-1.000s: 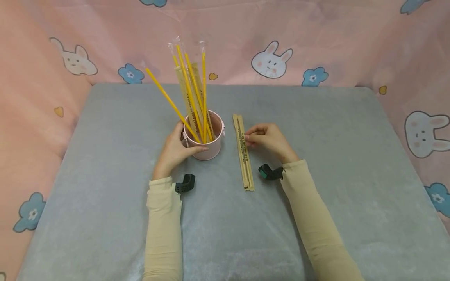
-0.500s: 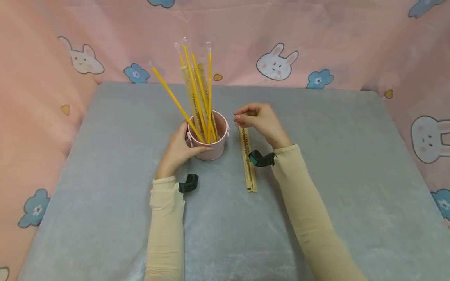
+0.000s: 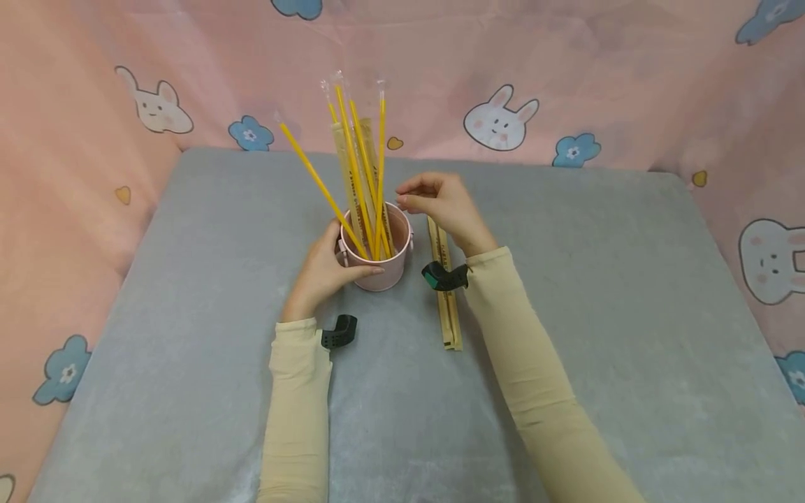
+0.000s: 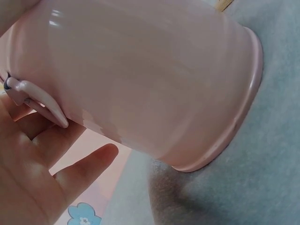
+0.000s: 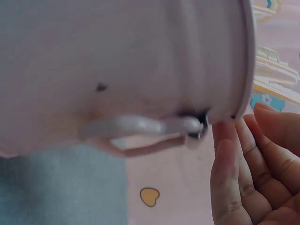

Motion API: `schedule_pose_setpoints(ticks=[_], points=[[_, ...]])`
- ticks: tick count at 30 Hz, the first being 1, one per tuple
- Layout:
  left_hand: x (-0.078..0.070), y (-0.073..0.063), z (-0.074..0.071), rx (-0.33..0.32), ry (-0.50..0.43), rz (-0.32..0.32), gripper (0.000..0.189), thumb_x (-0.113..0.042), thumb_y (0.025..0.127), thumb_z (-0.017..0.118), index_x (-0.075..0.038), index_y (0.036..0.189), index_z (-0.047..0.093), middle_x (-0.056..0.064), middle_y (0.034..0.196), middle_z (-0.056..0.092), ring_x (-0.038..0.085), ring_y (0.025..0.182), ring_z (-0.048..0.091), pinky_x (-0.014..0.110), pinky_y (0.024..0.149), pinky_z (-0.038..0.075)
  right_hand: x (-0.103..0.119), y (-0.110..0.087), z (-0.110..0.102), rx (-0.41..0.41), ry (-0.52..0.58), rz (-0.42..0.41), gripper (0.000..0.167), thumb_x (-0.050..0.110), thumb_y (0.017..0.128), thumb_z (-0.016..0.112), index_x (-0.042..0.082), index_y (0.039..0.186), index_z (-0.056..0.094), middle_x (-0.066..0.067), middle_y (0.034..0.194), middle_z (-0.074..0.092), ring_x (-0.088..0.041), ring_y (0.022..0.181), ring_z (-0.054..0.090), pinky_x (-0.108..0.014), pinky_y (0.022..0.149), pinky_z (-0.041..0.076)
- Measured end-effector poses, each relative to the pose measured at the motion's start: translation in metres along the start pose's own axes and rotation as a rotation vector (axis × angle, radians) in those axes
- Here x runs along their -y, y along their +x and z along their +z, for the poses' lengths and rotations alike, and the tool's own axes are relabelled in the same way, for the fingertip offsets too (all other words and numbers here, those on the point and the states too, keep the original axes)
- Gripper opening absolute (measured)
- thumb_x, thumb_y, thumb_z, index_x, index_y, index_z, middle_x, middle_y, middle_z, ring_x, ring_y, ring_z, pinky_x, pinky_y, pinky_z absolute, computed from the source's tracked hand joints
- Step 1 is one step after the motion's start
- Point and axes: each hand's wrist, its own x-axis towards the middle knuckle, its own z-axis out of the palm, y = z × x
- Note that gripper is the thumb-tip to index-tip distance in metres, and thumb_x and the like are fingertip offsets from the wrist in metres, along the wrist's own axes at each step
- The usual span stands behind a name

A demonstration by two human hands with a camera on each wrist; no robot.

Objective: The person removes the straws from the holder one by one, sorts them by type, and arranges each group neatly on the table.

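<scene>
A small pink bucket (image 3: pixel 381 276) stands on the table, holding several yellow straws (image 3: pixel 314 175) in clear wrappers and tan paper-wrapped sticks (image 3: pixel 343 157) with dark print. My left hand (image 3: pixel 319 276) grips the bucket from the left, thumb across its front; in the left wrist view the fingers (image 4: pixel 89 168) lie beside its wall (image 4: pixel 131 75). Over the right side of the rim hovers my right hand (image 3: pixel 446 209), fingers bent and nothing seen between them. In the right wrist view its fingers (image 5: pixel 225 173) are by the bucket's rim and handle (image 5: pixel 136 126).
On the grey table cover (image 3: pixel 597 293), tan paper-wrapped sticks (image 3: pixel 449 318) lie side by side to the bucket's right, partly hidden under my right hand and its black wrist camera (image 3: pixel 445 276). A pink curtain (image 3: pixel 428 42) with rabbit prints hangs behind.
My right hand has left the paper-wrapped sticks on the table and moved up and left to the bucket's rim. The left hand still holds the bucket. The head view has shifted slightly.
</scene>
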Motion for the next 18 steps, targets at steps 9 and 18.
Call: schedule_pose_setpoints(ticks=[9,18], points=[[0.001,-0.002,0.000,0.007,0.005,-0.031,0.091,-0.017,0.068,0.086,-0.012,0.143,0.034,0.009,0.137,0.046,0.025,0.127,0.044,0.039,0.106,0.036,0.004,0.008,0.015,-0.030,0.010,-0.031,0.020,0.007,0.089,0.065,-0.006,0.104,0.066,-0.016,0.102,0.066,-0.022,0.088,0.064,-0.032,0.082,0.053],[-0.001,-0.002,0.001,0.007,0.001,-0.022,0.092,-0.017,0.068,0.086,-0.012,0.144,0.033,0.009,0.138,0.045,0.025,0.127,0.043,0.039,0.106,0.035,0.008,0.014,0.020,-0.024,-0.028,-0.036,0.021,0.010,0.089,0.067,-0.003,0.105,0.067,-0.014,0.102,0.067,-0.021,0.087,0.064,-0.030,0.081,0.053]])
